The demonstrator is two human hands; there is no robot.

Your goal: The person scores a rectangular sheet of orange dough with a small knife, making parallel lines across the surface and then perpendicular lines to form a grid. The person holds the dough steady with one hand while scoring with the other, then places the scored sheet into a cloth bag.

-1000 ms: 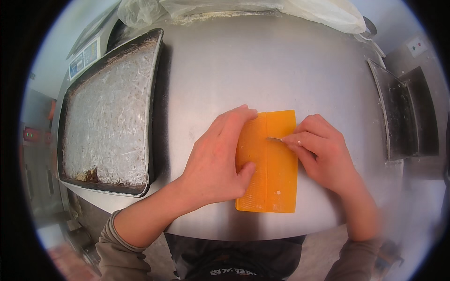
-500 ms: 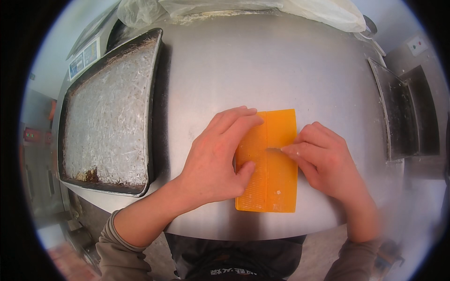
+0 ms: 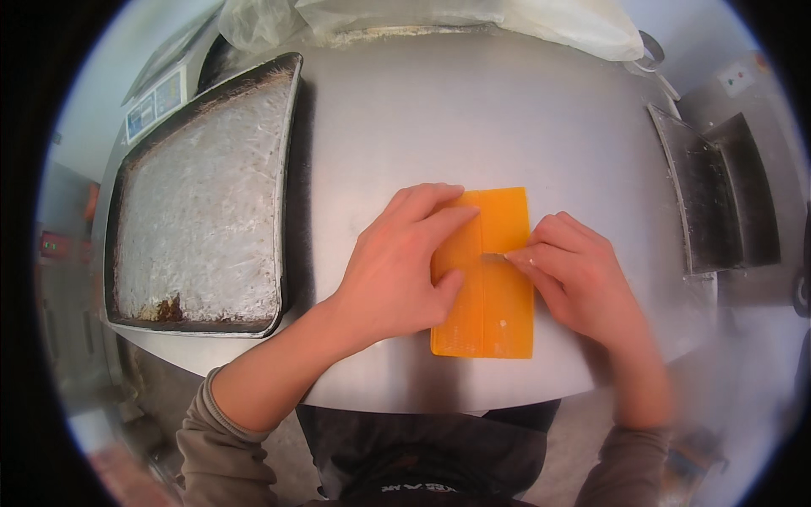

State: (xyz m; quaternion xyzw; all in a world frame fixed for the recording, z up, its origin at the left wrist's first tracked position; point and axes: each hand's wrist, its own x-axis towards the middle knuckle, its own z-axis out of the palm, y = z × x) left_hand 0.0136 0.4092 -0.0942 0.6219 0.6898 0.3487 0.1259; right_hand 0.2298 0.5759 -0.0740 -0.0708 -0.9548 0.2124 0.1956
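A flat, rectangular yellow-orange piece (image 3: 507,317) lies on the metal table, its long sides running away from me. A straight line runs lengthwise down its middle, and pale specks show on the right half. Over its left half my left hand (image 3: 404,266) rests with thumb and fingers apart, covering part of that side. At the right edge, my right hand (image 3: 570,270) is closed in a pinch on a small thin blade-like strip (image 3: 492,255). The strip's free end meets the middle line; the rest of it is hidden in my fingers.
To the left sits a large worn baking tray (image 3: 203,203) with dark rims. Clear plastic bags (image 3: 405,13) lie along the far edge of the metal table (image 3: 473,110). A dark metal tray-like piece (image 3: 697,194) stands at the right edge.
The whole view has shifted slightly, so the orange piece and both hands appear a little higher. Both hands keep nearly the same places on the piece.
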